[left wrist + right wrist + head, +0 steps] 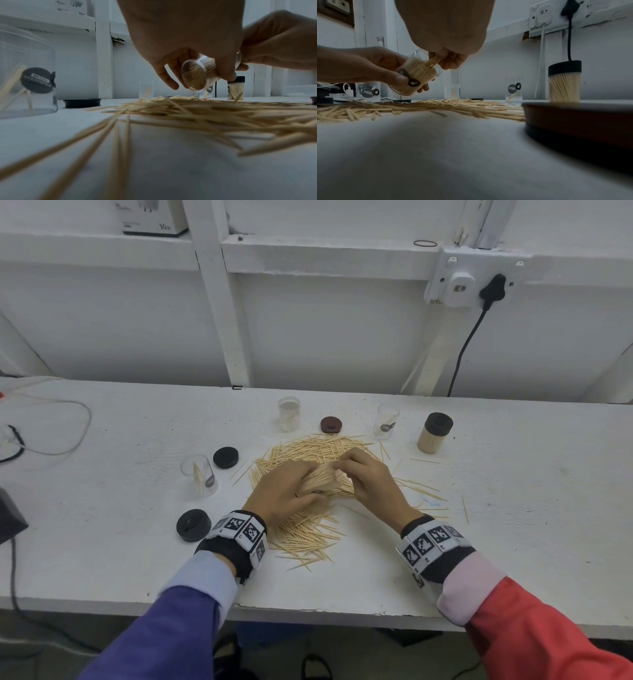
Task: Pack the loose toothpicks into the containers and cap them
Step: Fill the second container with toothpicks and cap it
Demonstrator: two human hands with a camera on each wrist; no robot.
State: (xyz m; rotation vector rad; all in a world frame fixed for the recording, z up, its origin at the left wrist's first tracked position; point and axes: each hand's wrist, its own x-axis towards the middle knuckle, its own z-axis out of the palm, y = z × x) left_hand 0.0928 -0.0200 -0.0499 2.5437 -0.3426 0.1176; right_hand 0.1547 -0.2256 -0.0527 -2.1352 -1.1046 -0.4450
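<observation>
A big pile of loose toothpicks point(308, 453) point(214, 112) point(436, 106) covers the middle of the white table. Above it my left hand point(286, 493) point(368, 67) grips a clear container point(320, 482) point(197, 75) point(418, 75), tilted and packed with toothpicks. My right hand point(363, 474) point(448, 59) point(281, 44) pinches a small bunch of toothpicks point(433, 61) at its open mouth. Three clear containers stand nearly empty: point(200, 474), point(289, 414), point(387, 421). A full container with a black cap point(434, 433) point(564, 81) stands at the right.
Loose caps lie around: black point(226, 457), black point(193, 524), brown point(331, 424). Cables trail on the table's left end point(51, 426). A wall socket with a black plug point(493, 287) hangs behind. Stray toothpicks scatter to the right point(464, 508).
</observation>
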